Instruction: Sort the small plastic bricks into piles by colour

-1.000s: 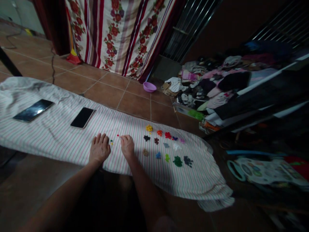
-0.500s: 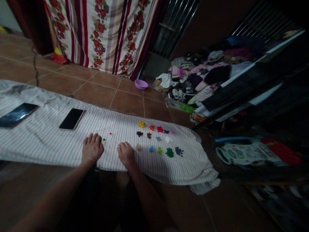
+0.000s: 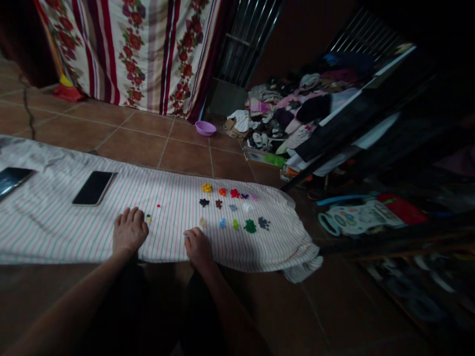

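Note:
My left hand (image 3: 129, 231) lies palm down on the striped cloth (image 3: 178, 207), fingers stretched out. Just right of its fingertips are a tiny green piece (image 3: 149, 215) and a yellow piece (image 3: 150, 220), with a red piece (image 3: 158, 205) a bit farther off. Between the thumb and fingers of my right hand (image 3: 199, 248) is a small light blue piece (image 3: 186, 236). Beyond that hand sits a beige pile (image 3: 203, 222). Other small piles sorted by colour stand in rows to its right, among them light blue (image 3: 222, 223), lime (image 3: 235, 224), dark green (image 3: 250, 226) and yellow (image 3: 207, 188).
A phone (image 3: 93, 188) and a dark tablet-like device (image 3: 13, 179) lie on the cloth at left. On the tiled floor beyond are a purple basin (image 3: 205, 128) and a heap of clothes (image 3: 285, 111). A floral curtain (image 3: 148, 54) hangs behind.
My right hand has moved right across the cloth and a little toward me, still holding the light blue piece. My left hand stays in place. The whole view has shifted to the right.

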`<state>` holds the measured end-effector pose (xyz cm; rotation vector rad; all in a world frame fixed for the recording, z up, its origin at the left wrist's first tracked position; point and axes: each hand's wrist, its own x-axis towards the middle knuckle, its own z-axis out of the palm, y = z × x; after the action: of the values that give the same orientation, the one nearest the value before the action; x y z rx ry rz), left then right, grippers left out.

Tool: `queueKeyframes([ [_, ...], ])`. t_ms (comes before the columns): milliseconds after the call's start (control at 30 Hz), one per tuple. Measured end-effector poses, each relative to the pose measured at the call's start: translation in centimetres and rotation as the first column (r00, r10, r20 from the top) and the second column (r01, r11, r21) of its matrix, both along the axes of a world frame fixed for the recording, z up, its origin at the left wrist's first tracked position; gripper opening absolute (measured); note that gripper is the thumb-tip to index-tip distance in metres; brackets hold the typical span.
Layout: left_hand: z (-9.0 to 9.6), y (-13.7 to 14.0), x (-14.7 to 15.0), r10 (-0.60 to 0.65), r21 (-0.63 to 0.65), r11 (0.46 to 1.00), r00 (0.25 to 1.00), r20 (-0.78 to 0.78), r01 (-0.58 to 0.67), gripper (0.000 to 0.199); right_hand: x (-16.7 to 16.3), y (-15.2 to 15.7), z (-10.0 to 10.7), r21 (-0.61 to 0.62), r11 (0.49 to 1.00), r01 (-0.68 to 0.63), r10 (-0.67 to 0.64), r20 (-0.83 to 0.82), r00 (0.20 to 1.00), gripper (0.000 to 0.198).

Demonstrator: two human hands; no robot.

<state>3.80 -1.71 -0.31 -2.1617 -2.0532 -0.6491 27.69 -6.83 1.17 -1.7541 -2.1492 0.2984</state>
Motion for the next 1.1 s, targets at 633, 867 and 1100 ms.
queueKeyframes([
  [633, -0.2, 0.1, 0.0, 0.007, 0.006, 1.000, 1.000, 0.016, -0.007, 0.039, 10.4, 2.2, -4.7, 0.461, 0.835, 0.301, -0.269, -0.136, 0.953, 0.027],
  [867, -0.3, 0.1, 0.0, 0.000, 0.017, 1.000, 0.999, 0.034, -0.001, 0.039, 10.4, 2.9, -5.1, 0.421, 0.856, 0.300, -0.287, -0.096, 0.953, 0.028],
  [1100, -0.3, 0.1, -0.1, -0.003, 0.024, 1.000, 0.999, 0.042, 0.002, 0.039, 10.4, 3.5, -5.8, 0.450, 0.836, 0.313, -0.295, -0.112, 0.949, 0.028],
])
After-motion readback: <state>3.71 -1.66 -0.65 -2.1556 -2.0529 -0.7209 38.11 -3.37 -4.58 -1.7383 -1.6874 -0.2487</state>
